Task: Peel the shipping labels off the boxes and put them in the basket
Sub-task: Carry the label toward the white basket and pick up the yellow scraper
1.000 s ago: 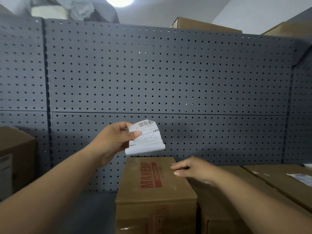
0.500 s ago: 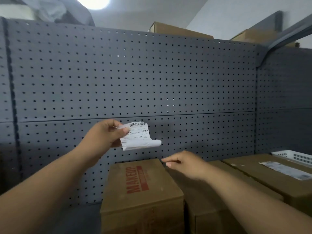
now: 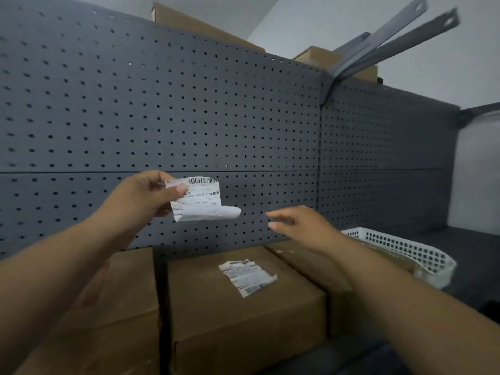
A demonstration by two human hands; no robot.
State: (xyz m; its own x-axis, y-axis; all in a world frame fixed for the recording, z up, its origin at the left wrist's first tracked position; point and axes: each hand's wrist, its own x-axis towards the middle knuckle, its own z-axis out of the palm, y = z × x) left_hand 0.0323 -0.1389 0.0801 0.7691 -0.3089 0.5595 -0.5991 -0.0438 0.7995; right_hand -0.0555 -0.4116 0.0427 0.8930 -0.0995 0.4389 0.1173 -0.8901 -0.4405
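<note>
Partway through, by the look of it. Pinches one peeled label by its left edge between thumb and fingertips of the left hand, up in front of the pegboard, well left of the basket and higher than its rim. Not yet dropped in. Curls along the lower edge, print facing the camera. Cannot tell whether anything lies in the basket: only its white mesh wall and rim show.

Leaves at least a second label to do, stuck on top of the box left of the basket, ragged at the edges, one corner seemingly lifted. Shows paper scraps on the next box, between that one and the basket, so probably stripped.

Reaches the right hand out leftward, away from the basket and toward the held paper, empty, fingers loosely extended and slightly spread, touching nothing. Stretches both forearms forward from the bottom corners, the left raised higher than the right.
</note>
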